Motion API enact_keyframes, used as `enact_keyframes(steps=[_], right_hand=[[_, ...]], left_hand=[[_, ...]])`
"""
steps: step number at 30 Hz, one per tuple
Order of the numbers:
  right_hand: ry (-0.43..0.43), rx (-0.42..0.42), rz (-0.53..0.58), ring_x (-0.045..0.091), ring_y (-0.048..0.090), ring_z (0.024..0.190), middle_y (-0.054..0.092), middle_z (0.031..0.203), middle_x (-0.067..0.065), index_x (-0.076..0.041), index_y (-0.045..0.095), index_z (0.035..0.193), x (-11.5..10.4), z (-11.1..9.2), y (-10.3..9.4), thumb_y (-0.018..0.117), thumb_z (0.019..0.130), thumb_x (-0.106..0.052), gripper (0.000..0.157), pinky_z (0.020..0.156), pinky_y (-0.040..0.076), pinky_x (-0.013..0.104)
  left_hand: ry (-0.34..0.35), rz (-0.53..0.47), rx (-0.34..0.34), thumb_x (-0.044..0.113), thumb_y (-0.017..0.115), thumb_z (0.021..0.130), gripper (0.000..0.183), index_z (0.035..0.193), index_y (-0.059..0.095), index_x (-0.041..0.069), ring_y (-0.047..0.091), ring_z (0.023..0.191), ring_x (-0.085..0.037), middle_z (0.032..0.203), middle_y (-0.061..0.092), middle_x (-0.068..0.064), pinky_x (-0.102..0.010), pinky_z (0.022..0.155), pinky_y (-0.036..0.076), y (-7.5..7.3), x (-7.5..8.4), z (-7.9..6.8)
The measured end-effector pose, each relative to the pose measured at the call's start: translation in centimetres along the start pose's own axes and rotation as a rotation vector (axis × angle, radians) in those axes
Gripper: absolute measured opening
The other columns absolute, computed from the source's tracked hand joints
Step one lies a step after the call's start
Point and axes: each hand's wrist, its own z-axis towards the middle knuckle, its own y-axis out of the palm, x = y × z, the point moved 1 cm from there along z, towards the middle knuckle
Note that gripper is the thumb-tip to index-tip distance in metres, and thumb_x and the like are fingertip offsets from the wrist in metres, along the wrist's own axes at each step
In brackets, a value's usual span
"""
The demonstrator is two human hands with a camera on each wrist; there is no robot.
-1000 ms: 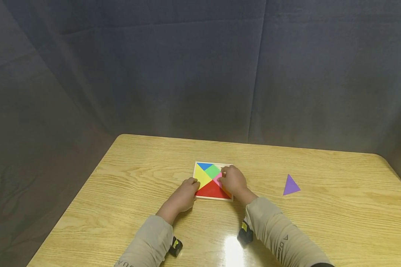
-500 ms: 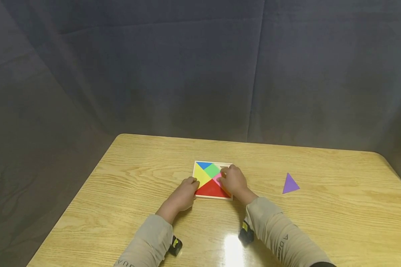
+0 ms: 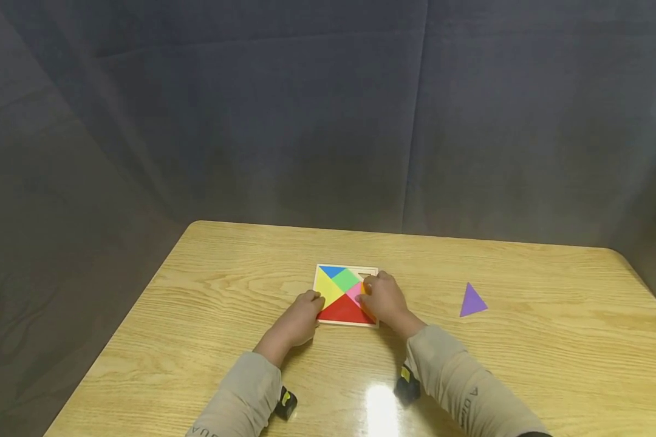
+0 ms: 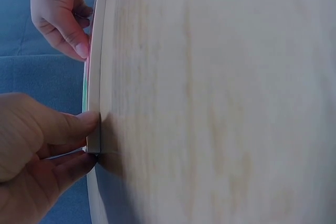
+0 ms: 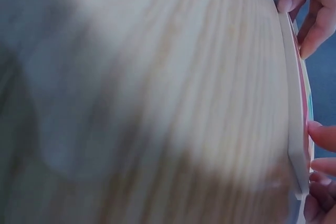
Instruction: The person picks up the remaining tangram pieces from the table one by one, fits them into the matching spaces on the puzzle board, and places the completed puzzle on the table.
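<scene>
A square tangram tray (image 3: 347, 325) with a pale wooden rim lies on the table, holding yellow, red (image 3: 345, 311), blue, green and pink pieces. My left hand (image 3: 302, 315) grips its near left corner; in the left wrist view the thumb is on top and the fingers lie below the edge. My right hand (image 3: 385, 300) bends over the tray's right side, thumb and forefinger at an orange piece (image 3: 364, 287) next to the pink one (image 3: 353, 292). The hand covers most of the orange piece. A bare gap (image 3: 365, 275) shows at the far right corner.
A purple triangle (image 3: 473, 301) lies on the wooden table (image 3: 224, 291) to the right of the tray. Dark cloth (image 3: 279, 133) hangs behind the table and along its left side. Black wrist cameras (image 3: 407, 388) sit under both sleeves.
My right hand has shifted slightly at the tray, and more of the orange piece shows between thumb and forefinger. My left hand keeps its grip on the corner.
</scene>
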Motion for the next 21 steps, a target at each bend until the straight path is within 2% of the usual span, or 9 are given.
enact_keyframes(steps=[3,7,9,15,21], right_hand=[[0.0,0.003,0.038,0.02,0.042,0.07,0.044,0.075,0.007,-0.002,0.061,0.09,0.4,-0.1,-0.1,0.069,0.072,-0.02,0.027,0.06,0.039,0.029],[-0.022,0.022,0.087,0.022,0.046,0.076,0.049,0.082,0.01,0.003,0.058,0.1,0.8,-0.3,-0.2,0.069,0.071,-0.019,0.038,0.068,0.043,0.033],[-0.025,0.029,0.111,0.022,0.046,0.074,0.05,0.083,0.011,0.004,0.057,0.103,1.0,-0.4,-0.3,0.069,0.071,-0.018,0.041,0.067,0.043,0.033],[-0.025,0.042,0.136,0.02,0.042,0.066,0.046,0.076,0.008,0.006,0.056,0.102,1.4,-0.7,-0.6,0.07,0.07,-0.017,0.042,0.059,0.039,0.029],[-0.013,0.041,0.164,0.023,0.047,0.071,0.05,0.082,0.012,0.005,0.055,0.102,2.2,-0.8,-0.9,0.069,0.071,-0.016,0.041,0.066,0.043,0.035]], left_hand=[[0.006,-0.001,0.0,-0.001,0.058,0.079,0.026,0.104,0.052,-0.003,0.041,0.107,-0.032,0.115,0.044,-0.019,-0.036,0.09,0.038,0.0,0.0,0.0],[-0.001,-0.007,-0.005,-0.001,0.057,0.079,0.025,0.103,0.052,-0.003,0.041,0.108,-0.032,0.116,0.043,-0.019,-0.036,0.09,0.038,0.0,0.0,-0.1],[-0.008,-0.008,-0.011,0.0,0.057,0.079,0.025,0.104,0.052,-0.003,0.041,0.108,-0.032,0.117,0.043,-0.018,-0.035,0.09,0.038,0.0,0.0,0.0],[-0.013,-0.008,-0.015,0.0,0.057,0.079,0.027,0.105,0.051,-0.003,0.041,0.108,-0.032,0.117,0.043,-0.018,-0.035,0.09,0.038,0.2,-0.1,0.0],[0.003,-0.013,-0.002,-0.001,0.059,0.078,0.027,0.103,0.052,-0.004,0.042,0.107,-0.032,0.115,0.043,-0.019,-0.036,0.089,0.038,0.0,0.0,-0.1]])
